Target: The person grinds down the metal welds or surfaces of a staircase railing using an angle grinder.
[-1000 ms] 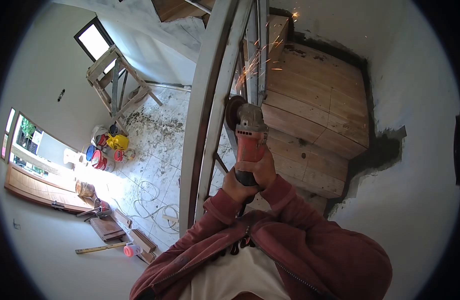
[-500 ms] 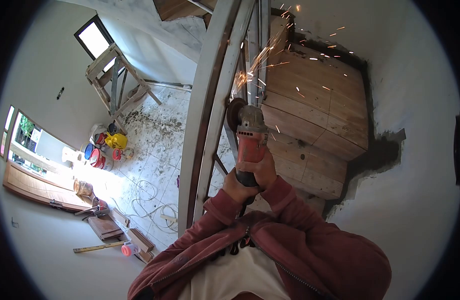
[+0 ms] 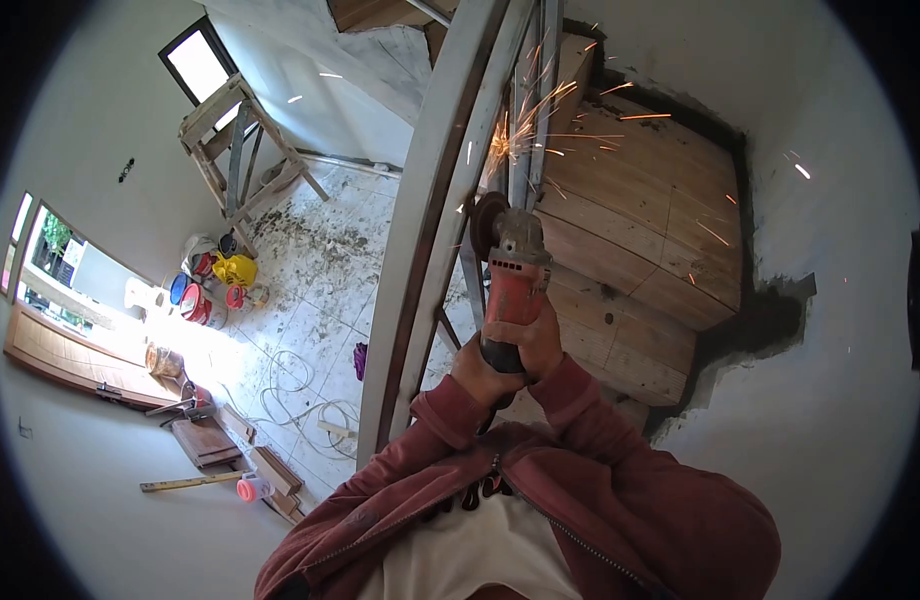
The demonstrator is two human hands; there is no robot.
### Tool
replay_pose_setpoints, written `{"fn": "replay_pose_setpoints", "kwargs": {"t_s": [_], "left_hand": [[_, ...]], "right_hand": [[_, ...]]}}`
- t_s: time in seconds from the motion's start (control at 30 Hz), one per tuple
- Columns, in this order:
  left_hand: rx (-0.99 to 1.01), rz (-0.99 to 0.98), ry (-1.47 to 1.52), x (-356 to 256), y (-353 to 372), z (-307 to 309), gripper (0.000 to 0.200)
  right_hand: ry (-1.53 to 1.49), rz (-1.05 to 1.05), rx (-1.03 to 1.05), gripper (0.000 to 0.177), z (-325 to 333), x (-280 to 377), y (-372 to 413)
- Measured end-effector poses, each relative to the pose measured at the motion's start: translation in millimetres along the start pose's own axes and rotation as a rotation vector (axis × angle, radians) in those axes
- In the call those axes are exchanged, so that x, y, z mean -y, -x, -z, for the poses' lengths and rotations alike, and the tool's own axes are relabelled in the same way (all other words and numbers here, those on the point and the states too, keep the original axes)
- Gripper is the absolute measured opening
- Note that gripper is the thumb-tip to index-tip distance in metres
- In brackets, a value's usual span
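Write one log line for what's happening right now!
left hand, right hand: gripping red grinder | disc: at metal railing | sparks: flying over wooden stairs

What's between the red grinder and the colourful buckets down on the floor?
In the head view, the grey metal railing stands between the grinder and the buckets, with dirty floor tiles past it.

Your left hand (image 3: 475, 372) and right hand (image 3: 542, 343) cover the rear grip of the grinder (image 3: 515, 270). The disc (image 3: 488, 222) is half behind the railing (image 3: 420, 230), and the contact point is lost in sparks. The railing's top is cut off by the frame edge. The labels on the buckets (image 3: 208, 290) are too small to read.
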State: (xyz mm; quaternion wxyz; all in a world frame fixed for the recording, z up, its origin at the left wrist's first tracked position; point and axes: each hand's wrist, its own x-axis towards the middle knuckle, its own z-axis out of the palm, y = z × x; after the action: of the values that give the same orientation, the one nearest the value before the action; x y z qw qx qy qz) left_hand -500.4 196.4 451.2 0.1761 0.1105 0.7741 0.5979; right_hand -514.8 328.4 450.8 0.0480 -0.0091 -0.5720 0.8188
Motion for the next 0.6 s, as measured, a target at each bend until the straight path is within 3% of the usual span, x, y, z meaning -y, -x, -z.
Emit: {"fn": "replay_pose_setpoints", "kwargs": {"t_s": [0.27, 0.37, 0.6], "left_hand": [[-0.001, 0.009, 0.107, 6, -1, -2, 0.067], [-0.004, -0.016, 0.028, 10, -4, 0, 0.067], [-0.015, -0.007, -0.003, 2, -1, 0, 0.066]], "right_hand": [[0.003, 0.070, -0.037, 0.066, -6, 8, -2], [0.034, -0.022, -0.039, 0.066, -2, 4, 1], [0.030, 0.020, -0.048, 0.063, -3, 1, 1]]}}
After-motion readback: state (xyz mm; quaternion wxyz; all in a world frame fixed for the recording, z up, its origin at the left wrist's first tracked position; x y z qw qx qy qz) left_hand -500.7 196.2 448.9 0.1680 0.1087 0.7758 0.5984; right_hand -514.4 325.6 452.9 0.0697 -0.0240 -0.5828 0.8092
